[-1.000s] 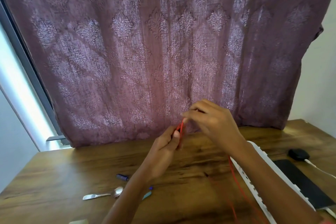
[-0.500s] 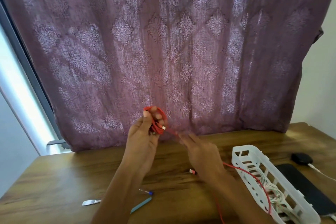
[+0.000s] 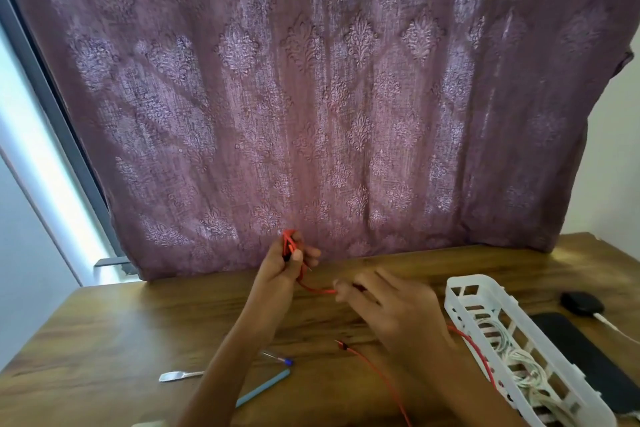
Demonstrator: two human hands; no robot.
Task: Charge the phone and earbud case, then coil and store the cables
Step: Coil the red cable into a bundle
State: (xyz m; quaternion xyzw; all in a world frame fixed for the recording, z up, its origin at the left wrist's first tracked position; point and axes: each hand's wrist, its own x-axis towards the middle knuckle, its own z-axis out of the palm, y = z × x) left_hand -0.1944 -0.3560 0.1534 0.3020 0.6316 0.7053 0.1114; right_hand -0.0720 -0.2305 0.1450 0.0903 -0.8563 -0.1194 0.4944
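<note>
My left hand (image 3: 289,260) is raised above the wooden table and grips a small coil of the red cable (image 3: 289,243). A short red strand runs from it to my right hand (image 3: 388,305), whose fingertips pinch the strand. More of the red cable trails over the table, its loose plug end (image 3: 341,344) lying below my right hand. At the right stands a white slotted basket (image 3: 460,291) with a white cable (image 3: 519,362) coiled inside. A black phone (image 3: 575,354) lies beyond it, and a black earbud case (image 3: 581,302) has a white cable plugged in.
A mauve patterned curtain (image 3: 329,97) hangs behind the table's far edge. A metal spoon (image 3: 180,375), a blue pen (image 3: 278,358) and a light blue stick (image 3: 263,388) lie on the table near my left forearm. A window frame is at the left.
My left hand has moved right with the red coil. My right hand has drawn the strand out to the right, and the basket stands more fully in view.
</note>
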